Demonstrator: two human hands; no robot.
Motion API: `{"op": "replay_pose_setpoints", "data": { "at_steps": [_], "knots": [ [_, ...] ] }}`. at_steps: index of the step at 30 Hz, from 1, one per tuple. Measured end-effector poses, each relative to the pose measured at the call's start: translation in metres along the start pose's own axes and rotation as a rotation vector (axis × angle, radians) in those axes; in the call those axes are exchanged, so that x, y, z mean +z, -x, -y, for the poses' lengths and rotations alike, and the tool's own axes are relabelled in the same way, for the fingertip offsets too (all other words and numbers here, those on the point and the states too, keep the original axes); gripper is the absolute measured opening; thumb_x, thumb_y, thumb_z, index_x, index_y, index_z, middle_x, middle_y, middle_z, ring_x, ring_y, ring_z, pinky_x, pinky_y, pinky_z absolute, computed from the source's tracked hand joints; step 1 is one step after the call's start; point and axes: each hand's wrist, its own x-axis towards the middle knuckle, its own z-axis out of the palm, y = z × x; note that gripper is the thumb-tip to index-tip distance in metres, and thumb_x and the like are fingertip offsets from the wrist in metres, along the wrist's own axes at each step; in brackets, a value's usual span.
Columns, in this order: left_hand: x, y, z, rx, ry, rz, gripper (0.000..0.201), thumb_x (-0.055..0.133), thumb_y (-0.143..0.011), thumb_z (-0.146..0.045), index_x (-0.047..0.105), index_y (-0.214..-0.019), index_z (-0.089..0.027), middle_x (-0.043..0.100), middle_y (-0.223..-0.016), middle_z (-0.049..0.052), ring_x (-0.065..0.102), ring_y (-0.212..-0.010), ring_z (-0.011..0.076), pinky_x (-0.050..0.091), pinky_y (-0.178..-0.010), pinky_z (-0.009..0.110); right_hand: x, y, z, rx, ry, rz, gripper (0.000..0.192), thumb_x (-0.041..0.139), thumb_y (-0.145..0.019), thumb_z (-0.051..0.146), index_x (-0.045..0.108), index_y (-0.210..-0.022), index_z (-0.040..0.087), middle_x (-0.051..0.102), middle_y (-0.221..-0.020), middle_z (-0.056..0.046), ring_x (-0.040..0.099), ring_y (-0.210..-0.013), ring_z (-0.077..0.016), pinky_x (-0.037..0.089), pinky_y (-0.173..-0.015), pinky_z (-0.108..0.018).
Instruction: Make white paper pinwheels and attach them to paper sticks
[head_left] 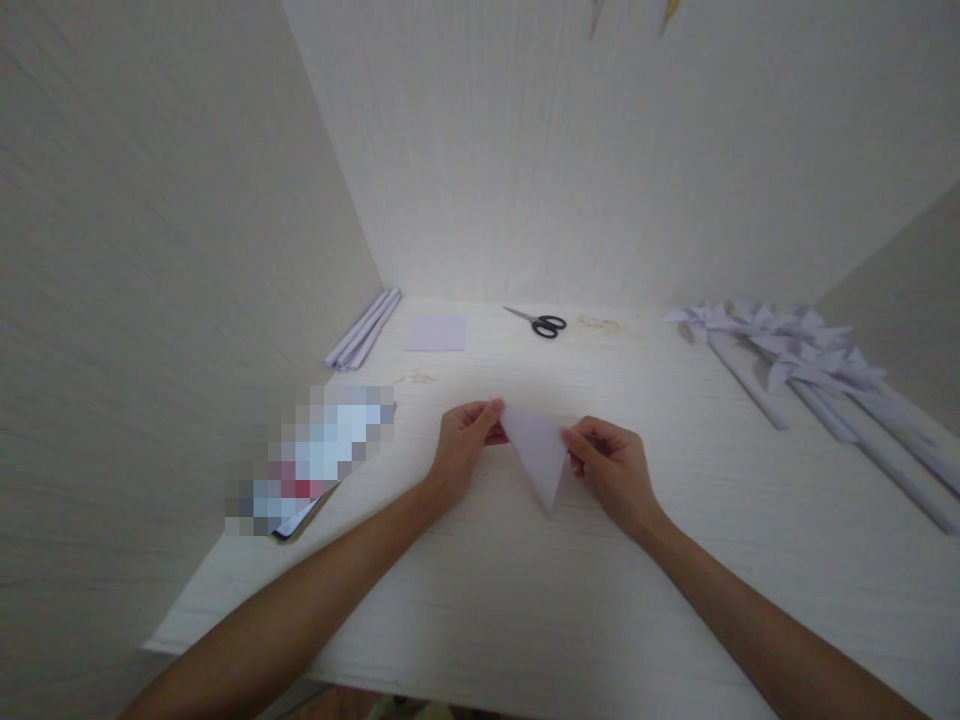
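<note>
A white sheet of paper folded into a triangle (536,450) is held between my two hands above the table, one point hanging downward. My left hand (466,445) pinches its upper left corner between thumb and fingers. On the other side, my right hand (609,465) grips the right edge, thumb on top. Beyond the hands lie black-handled scissors (547,324), blades toward the left. A flat square of paper (436,332) rests to the left of the scissors.
Rolled paper sticks (364,330) lie at the back left. Several paper pinwheels (795,345) on sticks are heaped at the right. A phone-like device (322,460), its screen blurred, sits at the left. Small scraps (598,324) lie near the back wall (510,180).
</note>
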Motion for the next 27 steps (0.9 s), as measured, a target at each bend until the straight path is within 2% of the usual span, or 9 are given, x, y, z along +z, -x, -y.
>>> {"op": "replay_pose_setpoints", "data": {
  "at_steps": [14,16,21,24,27],
  "knots": [
    [-0.0008,0.0000,0.0012,0.016,0.021,-0.002,0.024,0.058,-0.067,-0.036,0.057,-0.060,-0.013,0.061,-0.059,0.002,0.056,-0.055,0.0114,0.046,-0.061,0.026,0.0008,0.0017,0.0015,0.018,-0.027,0.039,0.026,0.056,-0.070,0.034,0.048,-0.053,0.016,0.042,-0.042,0.005,0.037,-0.039,-0.0070,0.027,-0.039,-0.020],
    [-0.0004,0.0006,0.0001,0.016,0.030,-0.013,0.024,0.057,-0.067,-0.036,0.056,-0.059,-0.013,0.060,-0.057,0.002,0.055,-0.055,0.0114,0.044,-0.059,0.025,0.0011,0.0023,0.0022,0.034,-0.041,0.113,0.026,0.055,-0.069,0.035,0.046,-0.053,0.017,0.040,-0.043,0.005,0.035,-0.039,-0.0068,0.025,-0.039,-0.020],
    [-0.0012,0.0009,-0.0008,0.008,-0.043,-0.031,0.023,0.054,-0.067,-0.035,0.057,-0.057,-0.015,0.054,-0.050,-0.001,0.049,-0.048,0.0097,0.037,-0.049,0.022,0.0016,0.0042,0.0064,0.004,0.025,0.420,0.029,0.053,-0.068,0.034,0.037,-0.050,0.018,0.031,-0.046,0.006,0.027,-0.043,-0.0061,0.019,-0.040,-0.020],
    [-0.0015,0.0016,0.0000,0.038,-0.148,-0.027,0.025,0.054,-0.067,-0.036,0.056,-0.055,-0.015,0.047,-0.045,-0.004,0.039,-0.042,0.0073,0.029,-0.043,0.021,0.0015,0.0055,0.0084,-0.042,0.104,0.502,0.030,0.049,-0.071,0.035,0.034,-0.051,0.018,0.028,-0.049,0.006,0.026,-0.046,-0.0068,0.018,-0.042,-0.021],
    [0.0004,0.0047,0.0002,0.075,-0.275,0.002,0.026,0.052,-0.068,-0.037,0.057,-0.055,-0.015,0.042,-0.043,-0.005,0.033,-0.041,0.0069,0.025,-0.042,0.021,0.0022,0.0062,0.0094,-0.046,0.151,0.526,0.032,0.045,-0.075,0.037,0.035,-0.052,0.018,0.027,-0.050,0.005,0.026,-0.046,-0.0070,0.017,-0.042,-0.021]
  ]
}}
